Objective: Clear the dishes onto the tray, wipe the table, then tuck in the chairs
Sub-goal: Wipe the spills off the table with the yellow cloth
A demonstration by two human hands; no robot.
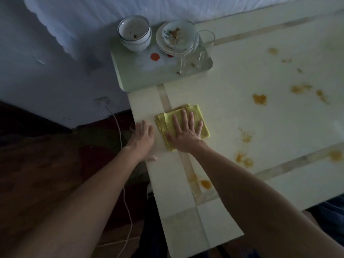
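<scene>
Right grip (186, 131) lies flat, fingers spread, palm pressing the folded yellow cloth (183, 125) on the table (270, 75), nothing clamped; left grip (143, 135) flat, open at the table edge; orange stains (259, 99) sit at 1–3 o'clock, so right is nearer.

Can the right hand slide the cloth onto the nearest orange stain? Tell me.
Probably yes: the right hand lies flat on the yellow cloth, and bare table separates it from the stain.
</scene>
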